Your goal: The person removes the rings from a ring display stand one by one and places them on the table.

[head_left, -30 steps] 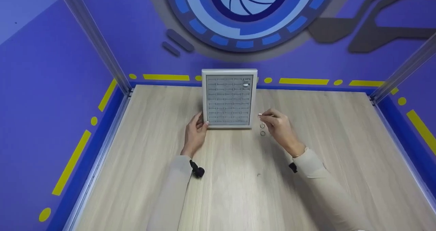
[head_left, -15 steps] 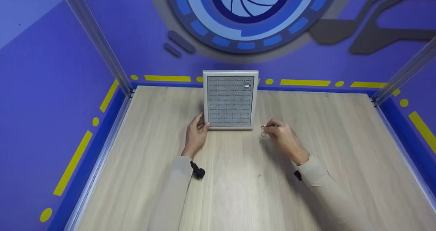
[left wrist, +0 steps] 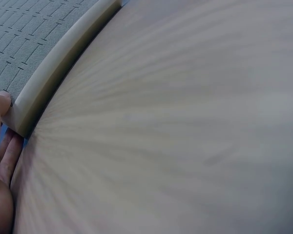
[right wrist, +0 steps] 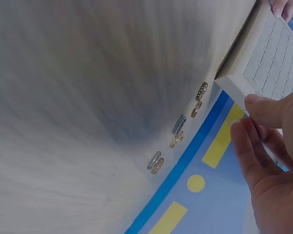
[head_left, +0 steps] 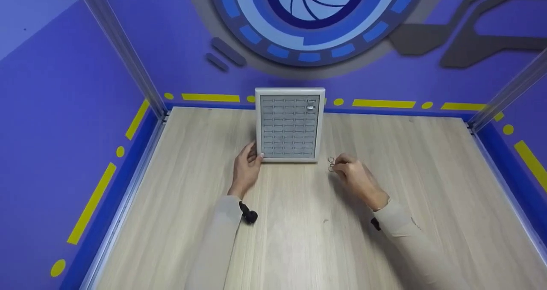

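A grey ring tray (head_left: 257, 123) with rows of slots lies at the far middle of the wooden table, with one silver ring (head_left: 310, 107) seated in its top right slot. My left hand (head_left: 255, 152) grips the tray's near left corner; the left wrist view shows the thumb against that corner (left wrist: 63, 53). Right of the tray, small rings (head_left: 331, 159) lie on the wood. My right hand (head_left: 337, 165) hovers at them with its fingertips just beside the nearer one. In the right wrist view, three rings (right wrist: 179, 124) lie in a row and my right hand's fingers (right wrist: 256, 105) hold nothing.
The wooden table (head_left: 299, 238) is bordered by blue walls with yellow marks and two metal posts (head_left: 119, 50) at the far corners. The tray's far edge sits near the back wall. Black wrist mounts (head_left: 248, 215) show on both sleeves.
My right hand, which pinched a ring raised beside the tray, has dropped toward me to the rings on the table. The left hand and the tray have stayed put.
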The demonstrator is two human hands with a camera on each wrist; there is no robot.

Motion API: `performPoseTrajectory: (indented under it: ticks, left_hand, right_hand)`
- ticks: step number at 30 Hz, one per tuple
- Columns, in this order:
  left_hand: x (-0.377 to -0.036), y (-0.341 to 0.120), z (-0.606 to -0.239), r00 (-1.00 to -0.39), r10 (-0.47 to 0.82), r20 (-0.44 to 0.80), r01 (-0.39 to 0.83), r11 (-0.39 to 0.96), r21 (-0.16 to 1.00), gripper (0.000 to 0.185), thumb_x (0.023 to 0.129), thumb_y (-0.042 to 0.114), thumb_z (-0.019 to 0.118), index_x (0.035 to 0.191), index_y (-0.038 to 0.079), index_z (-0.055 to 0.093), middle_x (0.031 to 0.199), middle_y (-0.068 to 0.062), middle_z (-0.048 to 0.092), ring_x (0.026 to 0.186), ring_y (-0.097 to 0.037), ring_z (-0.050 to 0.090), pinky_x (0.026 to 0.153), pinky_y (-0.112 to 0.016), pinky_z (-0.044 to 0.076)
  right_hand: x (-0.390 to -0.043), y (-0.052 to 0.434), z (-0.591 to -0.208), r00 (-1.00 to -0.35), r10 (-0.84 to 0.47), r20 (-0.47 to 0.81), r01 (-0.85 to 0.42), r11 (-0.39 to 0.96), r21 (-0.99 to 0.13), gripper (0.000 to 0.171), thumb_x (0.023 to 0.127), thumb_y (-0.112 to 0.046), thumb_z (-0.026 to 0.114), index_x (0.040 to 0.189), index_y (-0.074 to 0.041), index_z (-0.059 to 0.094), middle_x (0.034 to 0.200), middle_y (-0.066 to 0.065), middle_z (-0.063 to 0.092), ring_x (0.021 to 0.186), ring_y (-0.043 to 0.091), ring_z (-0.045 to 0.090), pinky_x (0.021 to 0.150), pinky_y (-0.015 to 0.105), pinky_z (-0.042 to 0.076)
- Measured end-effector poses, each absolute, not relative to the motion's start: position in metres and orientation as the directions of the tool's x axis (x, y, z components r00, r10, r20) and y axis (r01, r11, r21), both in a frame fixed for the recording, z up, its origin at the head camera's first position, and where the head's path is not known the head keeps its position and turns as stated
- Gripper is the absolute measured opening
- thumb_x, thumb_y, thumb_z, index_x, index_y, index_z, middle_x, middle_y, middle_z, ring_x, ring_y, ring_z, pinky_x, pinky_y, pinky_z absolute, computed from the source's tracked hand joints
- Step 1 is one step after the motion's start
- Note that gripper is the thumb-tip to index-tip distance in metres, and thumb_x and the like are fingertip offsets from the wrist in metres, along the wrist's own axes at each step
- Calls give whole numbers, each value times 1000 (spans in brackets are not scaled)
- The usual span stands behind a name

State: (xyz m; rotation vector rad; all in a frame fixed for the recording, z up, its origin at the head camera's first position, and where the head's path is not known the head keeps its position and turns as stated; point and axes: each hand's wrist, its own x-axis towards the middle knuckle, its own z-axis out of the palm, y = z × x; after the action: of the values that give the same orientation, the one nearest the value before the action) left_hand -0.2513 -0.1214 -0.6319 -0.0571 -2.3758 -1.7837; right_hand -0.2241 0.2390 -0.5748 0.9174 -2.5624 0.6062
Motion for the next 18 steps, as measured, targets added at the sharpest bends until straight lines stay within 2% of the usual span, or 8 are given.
performPoseTrajectory:
  ticks: [3,8,14,18]
  left_hand:
    - [-251,-122,-632,-984,-62,165,140,291,947,56,108,18,66,159,5,47,150,-13,60,134,-27,62,115,-35,55]
    - [-250,-123,-631,-985,-61,159,135,288,948,57,108,19,66,160,6,46,152,-13,59,136,-27,61,116,-35,54]
    - [-251,-122,-631,-986,-65,156,131,288,949,57,108,19,66,160,8,47,151,-12,60,135,-25,62,115,-31,54]
    - [-251,-122,-631,-986,-66,152,127,290,948,57,108,19,67,160,9,47,150,-11,60,134,-24,62,114,-31,55]
  right_hand:
    - [-224,239,-577,-722,-522,454,-668,697,-260,8,93,7,77,91,1,82,98,12,70,85,26,72,70,36,67]
    - [-223,240,-579,-748,-520,413,-642,724,-252,8,93,4,79,90,-2,83,95,11,71,85,26,72,70,37,67]
    - [-222,239,-582,-762,-528,374,-632,732,-255,11,91,8,78,88,-2,83,91,10,70,87,27,72,73,38,67]
    - [-222,239,-584,-774,-526,353,-622,737,-266,14,90,11,77,88,-2,84,89,10,69,85,26,71,71,38,66]
